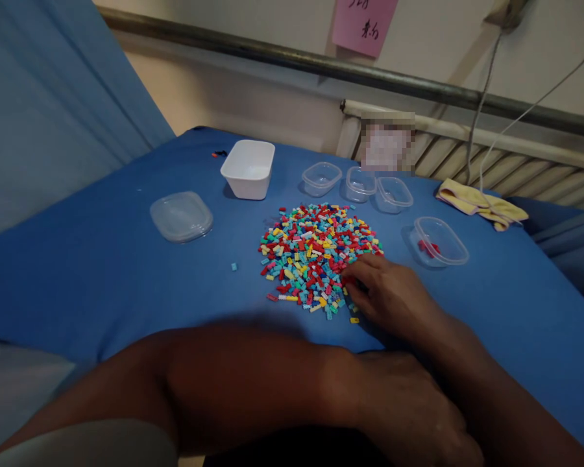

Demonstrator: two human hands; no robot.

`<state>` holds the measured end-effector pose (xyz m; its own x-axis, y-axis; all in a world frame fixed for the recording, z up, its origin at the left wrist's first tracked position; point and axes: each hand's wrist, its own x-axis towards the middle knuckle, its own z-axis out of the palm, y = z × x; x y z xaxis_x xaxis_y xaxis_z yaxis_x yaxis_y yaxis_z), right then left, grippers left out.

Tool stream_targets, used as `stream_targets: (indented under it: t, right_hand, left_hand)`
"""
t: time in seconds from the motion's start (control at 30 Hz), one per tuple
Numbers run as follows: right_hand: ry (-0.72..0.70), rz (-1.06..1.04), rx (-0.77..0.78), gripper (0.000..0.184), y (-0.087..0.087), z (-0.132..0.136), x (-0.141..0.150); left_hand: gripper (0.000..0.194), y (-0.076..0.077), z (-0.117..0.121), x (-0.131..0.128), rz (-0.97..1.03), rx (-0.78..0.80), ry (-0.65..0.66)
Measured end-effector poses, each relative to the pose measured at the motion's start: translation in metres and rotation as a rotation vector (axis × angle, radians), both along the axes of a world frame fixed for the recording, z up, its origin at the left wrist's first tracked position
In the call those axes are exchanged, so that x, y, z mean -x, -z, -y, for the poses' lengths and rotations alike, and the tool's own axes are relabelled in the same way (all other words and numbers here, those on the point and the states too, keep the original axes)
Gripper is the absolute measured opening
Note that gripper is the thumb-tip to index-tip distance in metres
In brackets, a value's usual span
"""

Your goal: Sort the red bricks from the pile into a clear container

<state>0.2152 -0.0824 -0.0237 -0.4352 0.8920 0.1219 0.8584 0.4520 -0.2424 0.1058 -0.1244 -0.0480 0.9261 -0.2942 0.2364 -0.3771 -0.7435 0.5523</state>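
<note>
A round, loose pile of small toy building bricks in red, blue, yellow, green and white lies on the blue-covered table. At its right edge is my right hand, thumb and fingers pinched together, with a bit of a red brick showing at the fingertips. My left hand rests low in front, crossed against the right forearm; its fingers are hidden. To the right of the pile stands a clear plastic tub holding a few red bricks.
Behind the pile are three clear tubs and a white plastic bin. A clear lid lies at left, near a lone light-blue brick. At the back right lies a yellow cloth beside a radiator with hanging cords.
</note>
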Motion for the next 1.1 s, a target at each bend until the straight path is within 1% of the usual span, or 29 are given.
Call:
stream_targets:
  t: [0.1, 0.17, 0.27, 0.4, 0.47, 0.53, 0.63, 0.73, 0.8, 0.83, 0.9, 1.0, 1.03, 1.1]
  right_hand:
    - [0.016, 0.016, 0.05, 0.011, -0.004, 0.002, -0.001]
    - [0.013, 0.021, 0.061, 0.011, -0.005, 0.002, -0.001]
    - [-0.006, 0.008, 0.056, 0.013, -0.005, 0.001, 0.001]
    - [-0.017, -0.032, 0.036, 0.012, -0.004, -0.001, 0.003]
    - [-0.018, -0.141, 0.048, 0.011, -0.005, -0.001, 0.002]
    - [0.018, -0.32, 0.097, 0.011, -0.006, -0.001, -0.002]
    - [0.13, -0.598, 0.195, 0.014, -0.008, -0.001, -0.009]
    - [0.229, -0.771, 0.223, 0.021, -0.009, -0.003, -0.016]
    - [0.293, -0.809, 0.165, 0.024, -0.011, -0.005, -0.023]
    - [0.331, -0.806, 0.106, 0.025, -0.012, -0.006, -0.029]
    - [0.425, -0.759, -0.065, 0.027, -0.014, -0.006, -0.043]
    - [0.596, -0.567, -0.345, 0.031, -0.015, -0.007, -0.074]
    - [0.645, -0.474, -0.41, 0.032, -0.014, -0.009, -0.085]
    - [0.691, -0.31, -0.469, 0.031, -0.009, -0.011, -0.105]
  left_hand:
    - [0.015, 0.004, 0.001, -0.001, 0.018, 0.043, 0.002]
    - [0.017, 0.003, 0.001, -0.001, 0.025, 0.044, -0.008]
    - [0.02, -0.001, 0.001, 0.0, 0.015, 0.009, -0.012]
    - [0.014, -0.006, 0.0, 0.0, -0.061, -0.034, 0.009]
    - [0.015, -0.007, -0.001, 0.0, -0.089, -0.042, 0.01]
    - [0.017, -0.007, -0.002, 0.0, -0.12, -0.035, 0.023]
    - [0.018, -0.006, -0.003, 0.001, -0.129, -0.019, 0.025]
    - [0.017, -0.004, -0.004, 0.005, -0.091, -0.018, 0.005]
    - [0.014, -0.002, -0.004, 0.006, -0.07, -0.023, -0.008]
    - [0.012, -0.001, -0.004, 0.007, -0.061, -0.02, -0.012]
    - [0.013, 0.001, -0.005, 0.007, -0.052, -0.003, -0.006]
    - [0.016, 0.003, -0.005, 0.007, -0.057, 0.003, 0.017]
    - [0.017, 0.003, -0.005, 0.007, -0.055, -0.005, 0.013]
    - [0.018, 0.004, -0.004, 0.008, -0.027, -0.023, -0.009]
